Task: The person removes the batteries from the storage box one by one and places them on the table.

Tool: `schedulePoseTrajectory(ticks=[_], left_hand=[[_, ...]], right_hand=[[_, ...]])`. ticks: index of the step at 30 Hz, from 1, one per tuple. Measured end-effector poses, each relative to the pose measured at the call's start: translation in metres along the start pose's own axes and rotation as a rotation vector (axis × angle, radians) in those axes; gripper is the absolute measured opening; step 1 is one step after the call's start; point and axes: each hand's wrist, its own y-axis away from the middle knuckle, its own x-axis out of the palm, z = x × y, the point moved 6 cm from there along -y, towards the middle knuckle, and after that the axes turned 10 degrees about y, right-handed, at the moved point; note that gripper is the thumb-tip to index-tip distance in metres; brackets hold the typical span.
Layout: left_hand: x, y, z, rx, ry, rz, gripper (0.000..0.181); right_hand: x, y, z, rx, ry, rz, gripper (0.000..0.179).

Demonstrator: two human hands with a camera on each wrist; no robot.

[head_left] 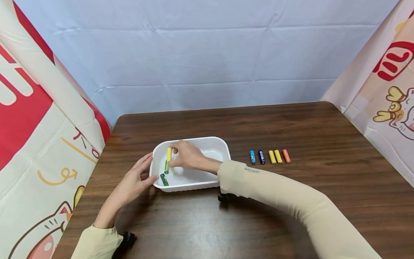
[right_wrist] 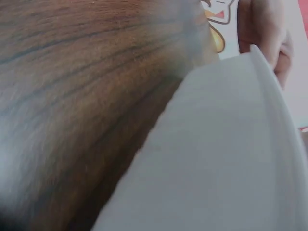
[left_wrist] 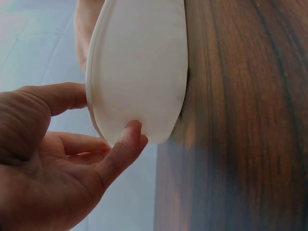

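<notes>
A white plastic tray (head_left: pixel 194 187) stands on the table. Over its left end, my right hand (head_left: pixel 187 154) pinches a yellow battery (head_left: pixel 169 154) by its two ends between thumb and finger. Just below that battery in the head view lies a green battery (head_left: pixel 166 167), and a second green battery (head_left: pixel 164 180) rests near the front left corner. My left hand (head_left: pixel 136 180) touches the tray's left end, fingers spread along the rim. In the left wrist view, the left hand (left_wrist: pixel 62 159) has its digits against the tray's outer wall (left_wrist: pixel 142 67). The right wrist view hides the held battery behind the tray wall (right_wrist: pixel 207 154).
To the right of the tray, a light blue battery (head_left: pixel 252 157), a dark blue battery (head_left: pixel 261 157), two yellow batteries (head_left: pixel 275 157) and an orange battery (head_left: pixel 286 156) lie in a row. The brown wooden table (head_left: pixel 200 223) meets a pale cloth (head_left: pixel 210 57) at the back.
</notes>
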Motion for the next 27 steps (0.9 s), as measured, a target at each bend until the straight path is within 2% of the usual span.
schedulePoseTrajectory(ticks=[4, 13, 20, 27], left_hand=[[0.001, 0.0, -0.002, -0.004, -0.01, 0.002, 0.069], [0.001, 0.0, -0.004, -0.013, -0.014, -0.01, 0.068], [0.001, 0.001, -0.004, -0.005, -0.011, -0.01, 0.068], [0.001, 0.001, -0.003, -0.003, -0.007, -0.009, 0.068]], right_hand=[[-0.014, 0.008, -0.007, -0.044, -0.089, -0.022, 0.049], [-0.055, 0.04, -0.033, -0.111, -0.226, -0.08, 0.043], [-0.09, 0.069, -0.061, -0.146, -0.241, -0.15, 0.042], [-0.124, 0.098, -0.095, -0.116, -0.242, -0.205, 0.041]])
